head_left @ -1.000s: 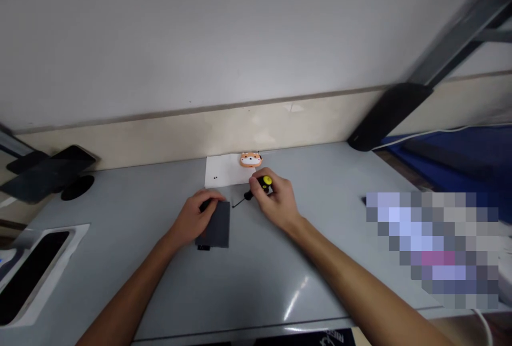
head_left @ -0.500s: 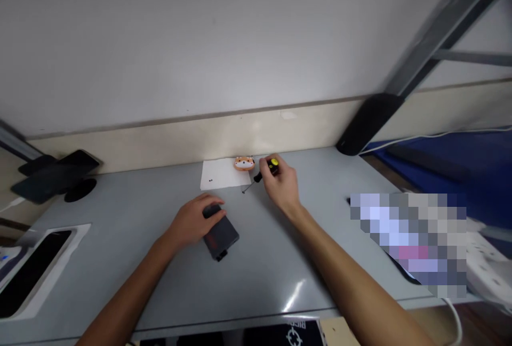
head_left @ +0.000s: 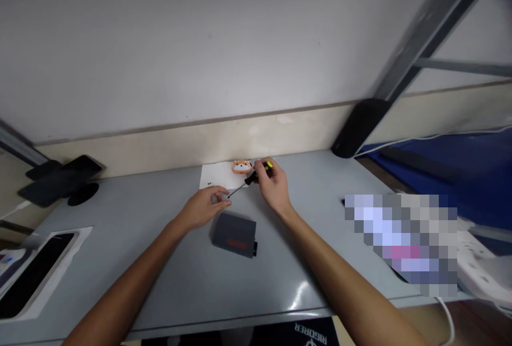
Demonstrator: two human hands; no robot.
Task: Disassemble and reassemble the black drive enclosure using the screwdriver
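My right hand (head_left: 272,185) grips a black and yellow screwdriver (head_left: 253,177) by its handle, the shaft slanting down to the left. Close to its tip is my left hand (head_left: 206,204), thumb and fingers apart around the shaft's end. A tiny dark piece shows at the tip, perhaps a screw. Just in front of the left hand, a dark grey box-shaped device (head_left: 235,231) with red lettering lies flat on the desk, untouched. Behind the hands rests a sheet of white paper (head_left: 218,174) with small dark screws (head_left: 209,183) on it. An orange and white animal-faced case (head_left: 241,167) sits at the paper's right edge.
A phone on a stand (head_left: 60,178) is at the far left, with a phone-shaped dark slab (head_left: 38,276) below it. A black cylinder (head_left: 354,133) stands back right. A pixelated screen (head_left: 400,244) and a white power strip (head_left: 482,266) lie right.
My left hand has let go of the dark grey device and moved up to the screwdriver tip. The device now lies turned on the desk. The screwdriver has shifted slightly left.
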